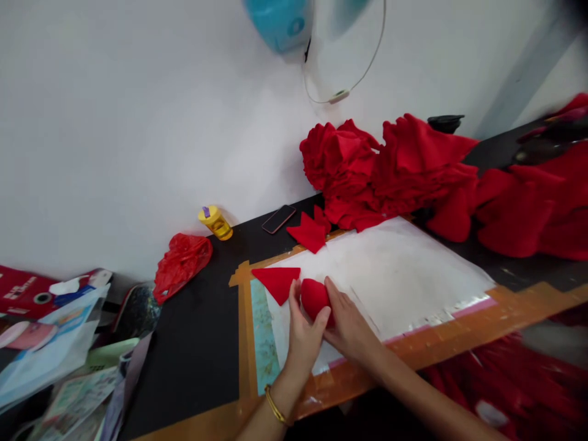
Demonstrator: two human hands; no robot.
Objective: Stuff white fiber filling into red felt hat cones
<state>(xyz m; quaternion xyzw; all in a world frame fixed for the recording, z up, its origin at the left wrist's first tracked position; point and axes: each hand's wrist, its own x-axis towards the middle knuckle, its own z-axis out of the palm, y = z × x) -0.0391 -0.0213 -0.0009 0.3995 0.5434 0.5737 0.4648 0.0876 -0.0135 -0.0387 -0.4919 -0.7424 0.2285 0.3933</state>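
Both my hands hold a small rolled piece of red felt (315,297) over the white plastic-covered work mat (404,269). My left hand (301,340) grips it from the left and my right hand (346,321) from the right, fingers curled around it. A flat red felt triangle (277,280) lies on the mat just left of my hands. Further back, a few more red triangles (310,233) sit at the mat's far edge.
A large heap of red fabric (413,177) fills the back right of the black table (193,343). A phone (278,218), a yellow bottle (215,222) and a red plastic bag (181,263) lie near the wall. Papers and bags (50,343) clutter the left.
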